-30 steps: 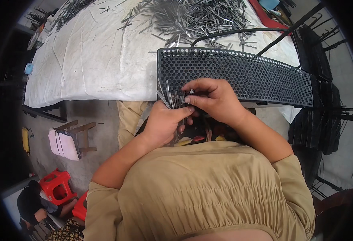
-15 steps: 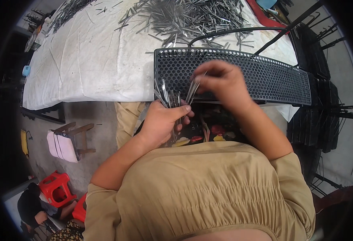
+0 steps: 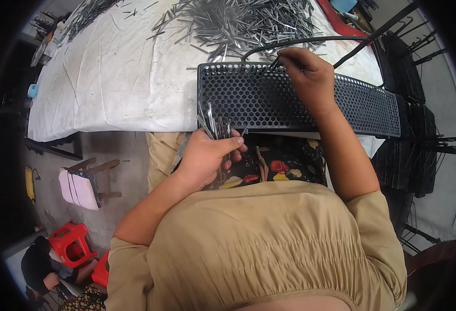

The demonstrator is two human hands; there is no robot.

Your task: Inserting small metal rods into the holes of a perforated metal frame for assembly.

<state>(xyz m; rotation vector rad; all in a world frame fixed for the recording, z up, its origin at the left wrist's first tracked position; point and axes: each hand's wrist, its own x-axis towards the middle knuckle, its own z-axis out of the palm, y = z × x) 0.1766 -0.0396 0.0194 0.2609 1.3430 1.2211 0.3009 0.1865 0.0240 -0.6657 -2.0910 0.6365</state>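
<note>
My left hand (image 3: pixel 199 158) is closed around an upright bundle of thin, shiny metal strips (image 3: pixel 212 122), just in front of a long black perforated metal panel (image 3: pixel 365 106). The strips fan out above the thumb. Over the far edge of that panel, my right hand (image 3: pixel 312 78) pinches a few dark thin strips (image 3: pixel 274 64) between thumb and fingertips. Their lower ends point down toward the panel's holes; whether they sit in any hole I cannot tell. Rows of round holes cover the panel, and a curved black rod (image 3: pixel 300 40) rises behind it.
A large pile of loose metal strips (image 3: pixel 254 23) lies on the white cloth (image 3: pixel 108 88) beyond the panel. Black metal racks (image 3: pixel 412 150) stand at the right. On the left floor are a padded wooden stool (image 3: pixel 80 189) and a red plastic stool (image 3: pixel 72 243), with another person (image 3: pixel 38 264) nearby.
My right hand has moved away from the bundle, up and right to the panel's far edge, carrying a few strips. The left hand stays nearly in place with its bundle.
</note>
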